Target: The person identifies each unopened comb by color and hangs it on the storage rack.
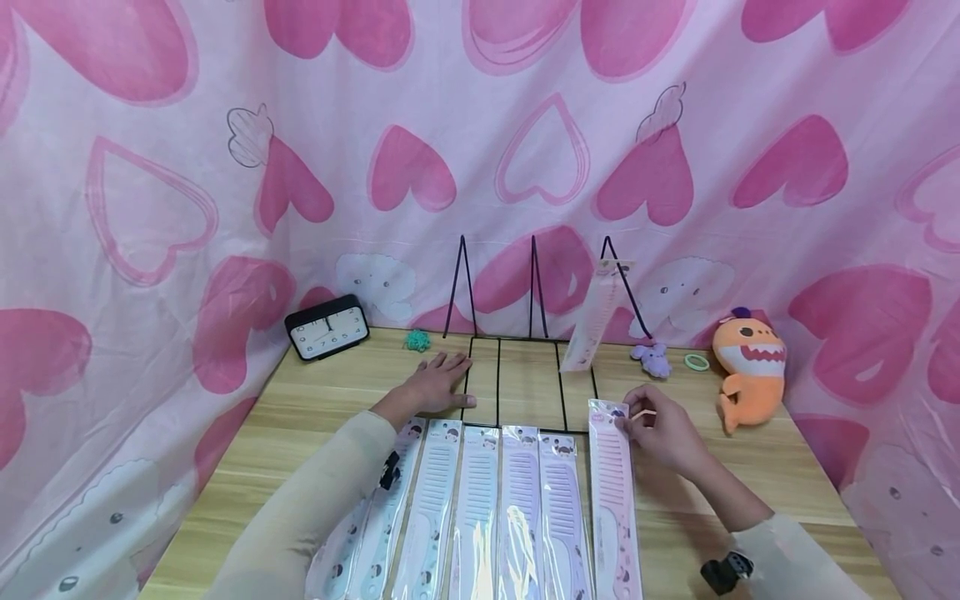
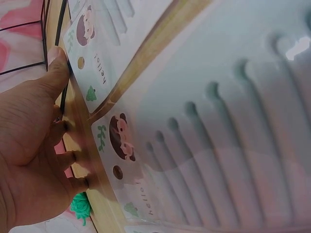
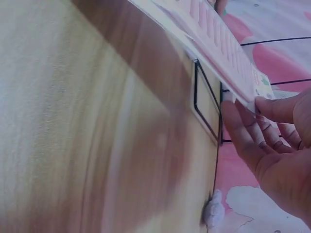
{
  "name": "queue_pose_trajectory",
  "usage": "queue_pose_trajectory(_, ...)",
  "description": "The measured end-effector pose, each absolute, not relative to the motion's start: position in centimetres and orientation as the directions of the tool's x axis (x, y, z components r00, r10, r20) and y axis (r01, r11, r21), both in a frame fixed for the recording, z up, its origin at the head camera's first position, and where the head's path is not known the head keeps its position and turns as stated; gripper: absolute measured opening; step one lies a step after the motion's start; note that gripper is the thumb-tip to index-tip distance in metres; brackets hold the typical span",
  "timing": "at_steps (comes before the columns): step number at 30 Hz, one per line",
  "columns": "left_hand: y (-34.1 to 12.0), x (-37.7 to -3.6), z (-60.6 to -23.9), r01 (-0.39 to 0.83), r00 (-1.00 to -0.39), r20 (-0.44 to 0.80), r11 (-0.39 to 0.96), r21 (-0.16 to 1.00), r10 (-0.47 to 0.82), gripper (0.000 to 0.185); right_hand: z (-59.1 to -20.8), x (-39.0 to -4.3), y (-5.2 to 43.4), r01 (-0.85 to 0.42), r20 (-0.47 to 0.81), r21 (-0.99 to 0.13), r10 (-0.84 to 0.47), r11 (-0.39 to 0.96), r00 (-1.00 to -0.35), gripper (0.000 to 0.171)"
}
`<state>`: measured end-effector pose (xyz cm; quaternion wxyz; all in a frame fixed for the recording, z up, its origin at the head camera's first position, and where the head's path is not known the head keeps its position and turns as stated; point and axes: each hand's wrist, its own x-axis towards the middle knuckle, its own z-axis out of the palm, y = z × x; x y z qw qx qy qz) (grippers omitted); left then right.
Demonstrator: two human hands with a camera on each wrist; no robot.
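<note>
The right hand (image 1: 663, 429) pinches the top end of the pink comb (image 1: 615, 500), thumb and fingertips (image 3: 228, 99) closed on the upper edge of its packet. This comb lies lengthwise on the table (image 1: 750, 492), rightmost in a row of packaged combs, its top end just at the front right corner of the wire rack (image 1: 528, 379). The hand sits just right of the comb's top, wrist angled toward the table's near right edge.

The left hand (image 1: 438, 383) lies flat and spread on the table, fingers straight, holding nothing. Its fingertips touch the left front wire of the rack, and its thumb (image 2: 56, 73) presses against that wire. It is well apart from the pink comb, across the width of the rack.

The other combs (image 1: 480, 500) lie side by side between the two forearms, parallel to the pink one, nearest the front edge. The left forearm crosses the leftmost packets.

One more comb packet (image 1: 592, 321) leans on the rack's right upright near the back edge. A clock (image 1: 327, 327) stands at the back left corner, with a green hair tie (image 1: 417, 339) just beside the rack. A purple toy (image 1: 651, 360), a green ring (image 1: 697, 362) and an orange plush shark (image 1: 750, 367) lie along the back right.
</note>
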<state>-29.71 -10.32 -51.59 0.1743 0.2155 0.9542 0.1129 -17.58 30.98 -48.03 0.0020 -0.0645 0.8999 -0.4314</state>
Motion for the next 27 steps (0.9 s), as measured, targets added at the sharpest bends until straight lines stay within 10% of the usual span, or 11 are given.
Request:
queue_pose_trajectory(10,-10.4,-29.7,-51.5,0.374,-0.844,-0.286,0.879,0.296,0.455,0.091,-46.1,-17.4,31.3,-0.057,0.018,-0.842,-0.078,0.537,-0.997,0.034)
queue_pose_trajectory(27,-10.2,-29.7,-51.3,0.372,-0.843,-0.29,0.88,0.294,0.453,0.089,-42.0,-16.1,31.3,-0.3,0.368,-0.806,0.034,0.51,-0.929,0.034)
